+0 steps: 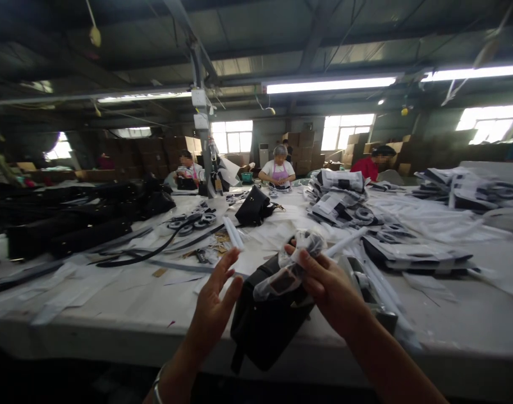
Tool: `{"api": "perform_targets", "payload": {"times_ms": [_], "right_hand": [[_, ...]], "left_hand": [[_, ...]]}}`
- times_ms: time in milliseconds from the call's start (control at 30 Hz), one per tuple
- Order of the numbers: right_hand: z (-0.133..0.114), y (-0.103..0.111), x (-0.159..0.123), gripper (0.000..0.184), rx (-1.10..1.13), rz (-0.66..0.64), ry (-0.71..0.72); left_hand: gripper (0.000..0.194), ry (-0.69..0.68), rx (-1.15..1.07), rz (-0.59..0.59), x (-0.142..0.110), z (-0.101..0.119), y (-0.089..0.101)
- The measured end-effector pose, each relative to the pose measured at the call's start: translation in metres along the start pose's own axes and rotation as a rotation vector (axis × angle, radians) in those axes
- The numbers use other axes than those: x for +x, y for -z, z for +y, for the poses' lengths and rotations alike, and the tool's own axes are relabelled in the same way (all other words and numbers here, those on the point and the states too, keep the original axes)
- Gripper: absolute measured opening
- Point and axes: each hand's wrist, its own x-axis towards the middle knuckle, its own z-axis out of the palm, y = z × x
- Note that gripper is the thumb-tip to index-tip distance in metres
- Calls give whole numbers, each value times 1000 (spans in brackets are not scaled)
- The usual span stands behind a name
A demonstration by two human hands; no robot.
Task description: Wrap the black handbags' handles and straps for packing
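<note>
At the near edge of the bench (113, 303), the black bag (273, 331) slants away rightward, its far end beneath the clear-wrapped bundle (310, 242) pinched in the nearer right hand (333, 287), the empty left hand (214, 306), fingers spread, just left of it.

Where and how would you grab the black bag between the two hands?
Probably by the left flank, coming from the left. The black bag lies aslant with that long side facing the open left hand, while the right hand and the film-wrapped piece it holds cover the upper part. The lower end reaches past the table edge in view.
</note>
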Motion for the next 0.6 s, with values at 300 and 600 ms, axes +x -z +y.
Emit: {"api": "perform_targets", "payload": {"times_ms": [300,600], "right_hand": [[41,56,30,55,-338,68,135],[83,80,29,32,-1320,59,578]], "left_hand": [[88,166,310,21,-46,-90,-23],[81,110,261,132,-40,-95,-60]]}}
